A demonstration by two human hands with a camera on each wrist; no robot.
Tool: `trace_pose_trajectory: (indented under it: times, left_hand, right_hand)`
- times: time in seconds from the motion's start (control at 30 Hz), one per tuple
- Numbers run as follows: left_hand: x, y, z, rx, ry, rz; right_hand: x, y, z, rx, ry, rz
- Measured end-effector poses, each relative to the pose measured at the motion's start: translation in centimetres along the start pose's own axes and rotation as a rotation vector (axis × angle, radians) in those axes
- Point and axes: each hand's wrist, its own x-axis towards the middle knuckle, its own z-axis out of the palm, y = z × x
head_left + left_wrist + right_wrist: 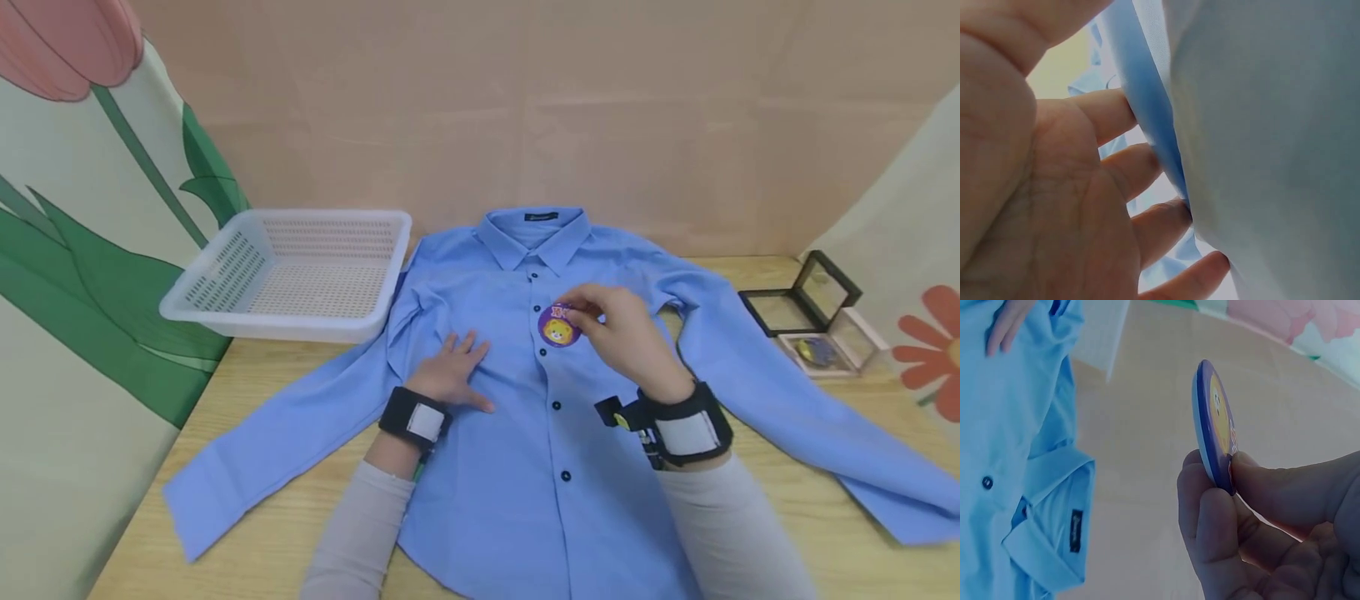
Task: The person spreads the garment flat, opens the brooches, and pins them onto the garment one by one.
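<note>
A light blue button-up shirt [495,450] lies front side up, its collar at the far side and its sleeves spread out. Between thumb and fingers, my right hand [626,337] pinches the edge of a round purple badge [558,325] with a yellow cartoon animal face. The badge [1213,425] appears edge-on in the right wrist view, held off the cloth. With fingers spread, my left hand [453,375] rests on the shirt's left front. In the left wrist view, the fingertips [1175,215] touch the blue fabric.
A white plastic basket [300,325] stands at the back left, beside the shirt's shoulder. On the right are an open black-framed case [780,310] and an open pink-edged case holding another round badge [817,351]. Tulip-print cloth [90,292] hangs at the left.
</note>
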Motion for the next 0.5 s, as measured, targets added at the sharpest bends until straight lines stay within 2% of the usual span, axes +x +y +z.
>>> trace_pose_trajectory:
  times: [0.13, 0.3, 0.4, 0.5]
  left_hand:
    - [-0.2, -0.2, -0.1, -0.006, 0.007, 0.002]
    - [-0.2, -0.5, 0.0, -0.015, 0.01, 0.041]
    - [-0.3, -0.7, -0.2, -0.083, 0.033, 0.095]
    - [-0.8, -0.7, -0.9, -0.21, 0.069, 0.165]
  right_hand:
    - [-0.7, -1.5, 0.0, 0.016, -0.02, -0.044]
    - [-1.5, -2.2, 0.1, 0.025, -0.042, -0.081]
    - [-2.0, -2.7, 0.0, 0.022, -0.044, -0.081]
    - [-2.1, -3.1, -0.1, 0.018, -0.048, -0.082]
